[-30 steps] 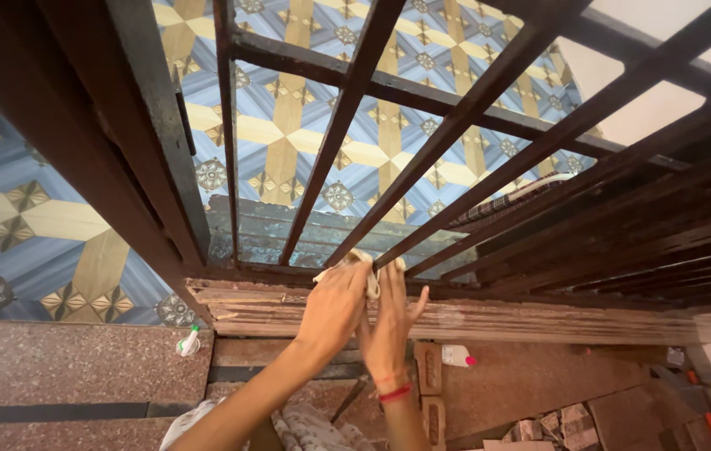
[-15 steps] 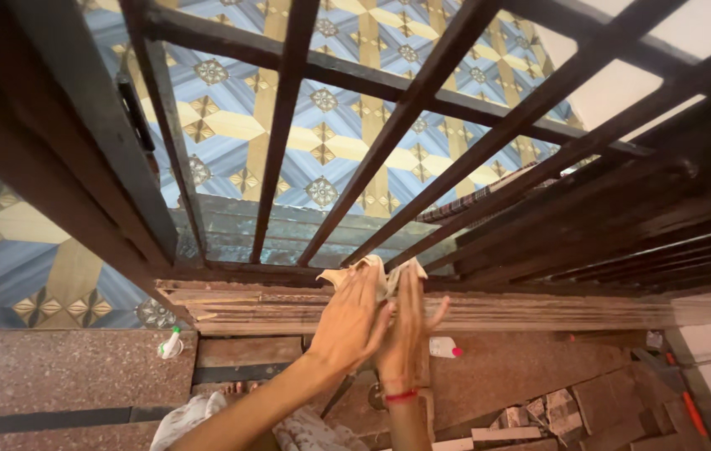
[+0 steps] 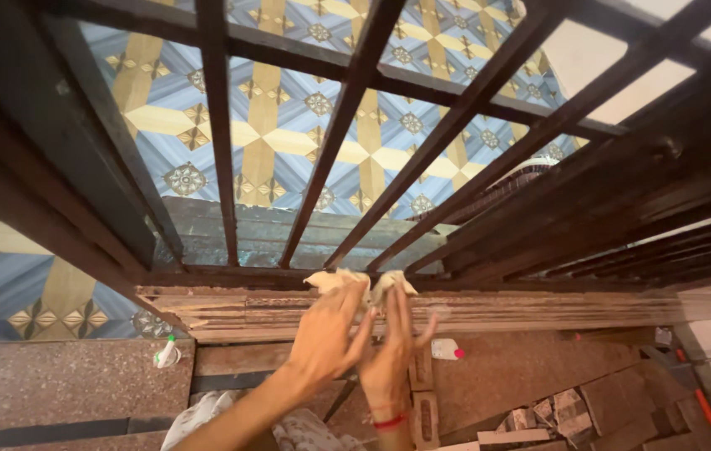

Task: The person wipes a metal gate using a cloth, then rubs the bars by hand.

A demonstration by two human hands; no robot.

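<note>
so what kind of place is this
Probably a home doorway or window opening under repair: a dark metal grille over a patterned tile floor, a worn wooden sill, and loose bricks below.

Cloth (image 3: 360,284) on sill (image 3: 539,307), below bars (image 3: 335,142); bottle (image 3: 167,354) left.

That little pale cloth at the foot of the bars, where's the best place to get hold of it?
Probably the bunched ends of the pale cloth sticking up beside the bar, coming from this near side. The dark metal bars block the far side. The left hand and right hand already pinch one crumpled end each, above the wooden sill.
</note>
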